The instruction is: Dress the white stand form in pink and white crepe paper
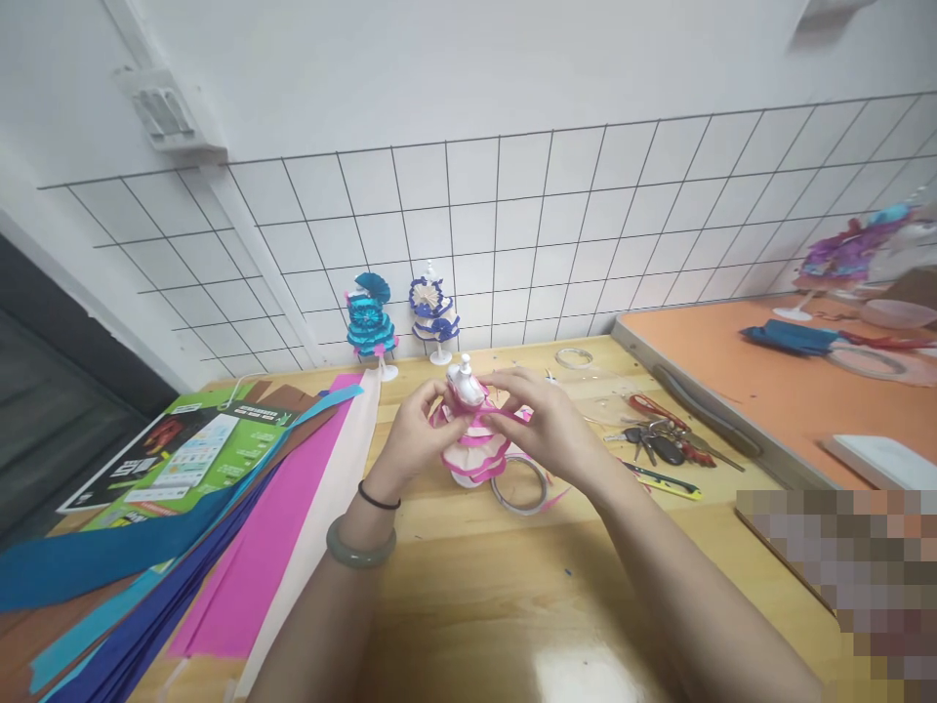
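A small white mannequin [466,383] in a ruffled pink and cream paper dress [475,457] stands upright on the wooden table between my hands. My left hand [423,430] is closed at the left of its waist, thumb pressed at the front. From the other side my right hand [538,415] pinches a narrow pink strip [479,418] that runs round the waist. The hidden fingertips of both hands lie behind the figure. Right beside the skirt lies a roll of tape [518,485], touching or nearly touching it.
Two dressed mannequins, one teal [371,317] and one blue and cream [434,310], stand by the wall grid. Coloured paper strips [241,547] and leaflets [176,454] cover the left. Keys [651,441] and a yellow cutter [666,481] lie right, before an orange-topped table [703,361].
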`<state>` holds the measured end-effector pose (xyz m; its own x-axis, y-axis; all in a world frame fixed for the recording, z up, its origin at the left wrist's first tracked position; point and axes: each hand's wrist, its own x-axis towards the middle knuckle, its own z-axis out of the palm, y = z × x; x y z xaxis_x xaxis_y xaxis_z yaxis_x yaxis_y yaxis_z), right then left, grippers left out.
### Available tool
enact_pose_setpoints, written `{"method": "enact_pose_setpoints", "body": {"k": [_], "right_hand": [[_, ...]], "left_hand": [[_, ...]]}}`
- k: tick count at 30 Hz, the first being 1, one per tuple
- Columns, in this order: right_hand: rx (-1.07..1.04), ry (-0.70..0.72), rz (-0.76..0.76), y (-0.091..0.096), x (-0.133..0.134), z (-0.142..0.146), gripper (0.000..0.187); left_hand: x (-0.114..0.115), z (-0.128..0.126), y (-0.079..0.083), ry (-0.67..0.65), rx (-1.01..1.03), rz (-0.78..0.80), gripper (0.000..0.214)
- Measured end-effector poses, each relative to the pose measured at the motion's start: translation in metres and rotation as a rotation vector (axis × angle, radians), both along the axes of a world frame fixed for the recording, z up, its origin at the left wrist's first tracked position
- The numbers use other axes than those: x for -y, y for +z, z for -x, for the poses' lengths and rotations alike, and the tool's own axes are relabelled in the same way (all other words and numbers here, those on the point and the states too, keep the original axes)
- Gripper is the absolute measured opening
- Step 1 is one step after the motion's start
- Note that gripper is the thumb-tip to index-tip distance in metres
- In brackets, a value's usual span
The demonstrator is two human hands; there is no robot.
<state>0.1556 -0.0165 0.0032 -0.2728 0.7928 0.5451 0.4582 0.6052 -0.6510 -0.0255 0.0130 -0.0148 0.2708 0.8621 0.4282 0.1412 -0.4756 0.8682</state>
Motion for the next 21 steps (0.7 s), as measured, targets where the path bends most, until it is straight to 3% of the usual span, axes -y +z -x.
{"method": "enact_pose_setpoints", "body": {"k": [4, 8, 15, 21], "right_hand": [[-0.007, 0.027, 0.062, 0.004, 0.001, -0.006, 0.038], [-0.028, 0.072, 0.191, 0.006, 0.000, -0.011, 0.032], [-0.122, 0.372, 0.517, 0.000, -0.009, -0.007, 0.027], [-0.157, 0.378, 0.697, -0.003, -0.012, -0.013, 0.027]], "left_hand": [[0.000, 0.000, 0.001, -0.018, 0.011, 0.004, 0.017], [0.000, 0.004, 0.003, -0.124, 0.078, 0.057, 0.020], [-0.002, 0.012, 0.003, -0.279, 0.140, 0.166, 0.028], [-0.002, 0.012, 0.003, -0.276, 0.101, 0.172, 0.027]]}}
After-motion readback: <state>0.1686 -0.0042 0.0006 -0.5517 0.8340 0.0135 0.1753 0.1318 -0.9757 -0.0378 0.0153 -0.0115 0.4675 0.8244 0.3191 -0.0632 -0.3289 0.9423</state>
